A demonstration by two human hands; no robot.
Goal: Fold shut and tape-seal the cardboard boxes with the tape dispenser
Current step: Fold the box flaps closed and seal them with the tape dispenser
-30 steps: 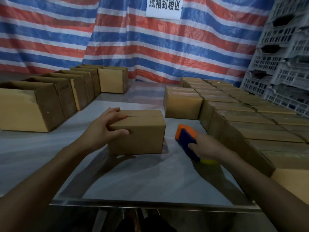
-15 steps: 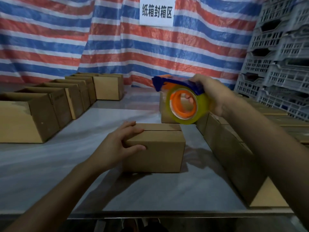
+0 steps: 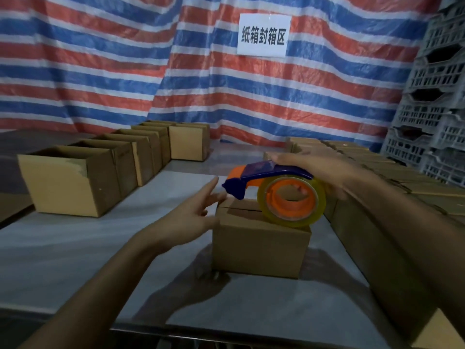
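Grey metal table (image 3: 75, 248) stands before a red, white and blue striped tarp (image 3: 100, 71).

The right hand (image 3: 319, 170) wraps over the top of the blue and orange tape dispenser (image 3: 264, 172), palm on the handle and fingers laid along its far side, gripping it firmly. Below the hand, the clear yellowish tape roll (image 3: 292, 200) on its orange hub sits against the top of 1 closed cardboard box (image 3: 259, 248), toward its right end. The dispenser's blue nose points left, just above the left end of the seam between the flaps.

The left hand (image 3: 186, 220) holds nothing: its fingers are spread and straight, and its thumb is at the box's upper left edge. Whether the fingertips touch the cardboard cannot be told.

Farther left, a row of open boxes (image 3: 68, 187) runs toward the tarp. On the right, rows of closed boxes (image 3: 377, 172) lie side by side, with grey plastic crates (image 3: 432, 96) stacked behind them.

A white sign (image 3: 263, 35) on the tarp reads 纸箱封箱区.
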